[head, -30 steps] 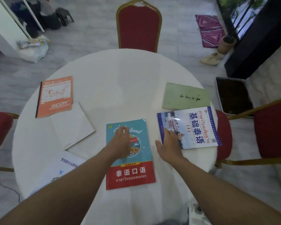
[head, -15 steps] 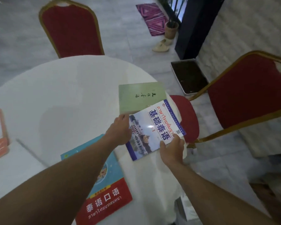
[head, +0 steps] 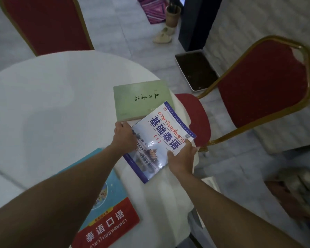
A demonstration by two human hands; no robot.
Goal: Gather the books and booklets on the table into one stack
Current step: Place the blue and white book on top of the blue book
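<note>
A round white tabletop point(head: 52, 97) fills the left of the view, with a red, gold-framed chair point(head: 268, 83) just off its right edge and another red chair point(head: 43, 24) at its far side. At the near left lies a teal and red Thai language book point(head: 113, 217), partly under the left forearm. A pale green book point(head: 141, 99) lies flat near the right rim. Overlapping its near corner is the blue and white Thai textbook point(head: 161, 140), tilted and held over the table edge. The right hand point(head: 182, 158) is clamped on its near right edge, thumb on the cover. The left hand point(head: 124, 136) grips its left edge, fingers curled at the green book's near edge.
</note>
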